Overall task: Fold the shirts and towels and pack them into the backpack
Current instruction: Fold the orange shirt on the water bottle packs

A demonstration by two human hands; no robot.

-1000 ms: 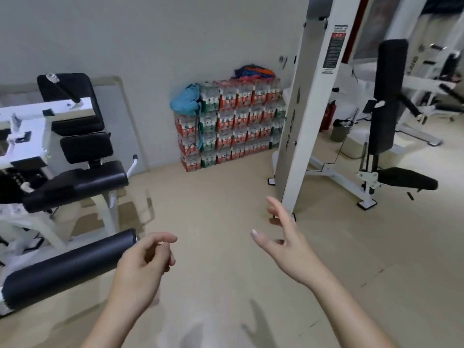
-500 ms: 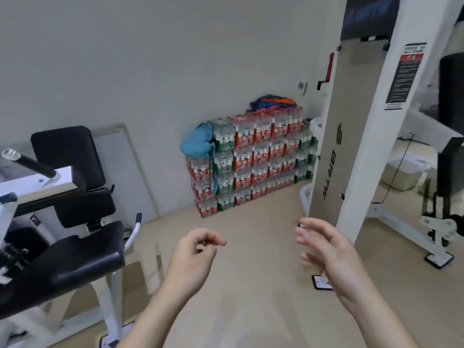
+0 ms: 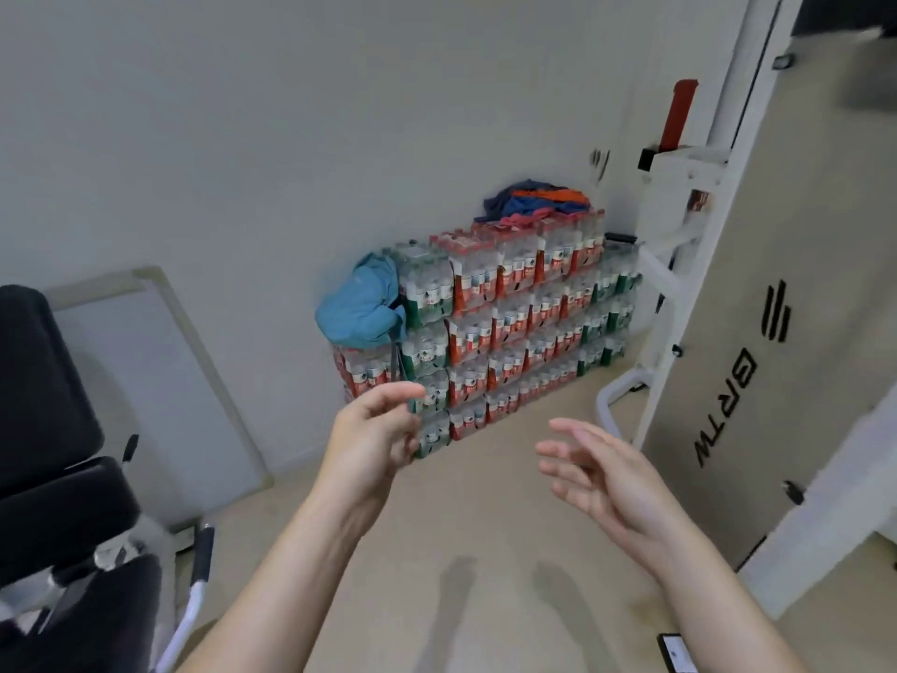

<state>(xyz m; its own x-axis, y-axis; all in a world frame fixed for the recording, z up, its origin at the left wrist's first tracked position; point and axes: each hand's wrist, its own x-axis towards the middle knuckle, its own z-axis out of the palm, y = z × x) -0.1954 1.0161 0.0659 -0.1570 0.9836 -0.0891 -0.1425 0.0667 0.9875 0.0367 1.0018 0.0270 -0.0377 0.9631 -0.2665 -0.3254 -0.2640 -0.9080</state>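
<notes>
A light blue backpack hangs against the left end of a stack of bottled-water packs by the far wall. A heap of blue, orange and pink clothes lies on top of that stack. My left hand is raised in front of the stack's lower left corner, fingers loosely curled, holding nothing. My right hand is held out beside it with fingers relaxed and spread, also empty. Both hands are well short of the backpack and the clothes.
A black padded gym bench with a white frame stands at the left. A white and beige machine column rises at the right. A framed board leans on the wall. Beige floor lies between me and the stack.
The view has moved closer to the water-pack stack and turned left, so the stack looks larger. Both hands have stayed raised and empty; the right-hand gym machine has left the view.
</notes>
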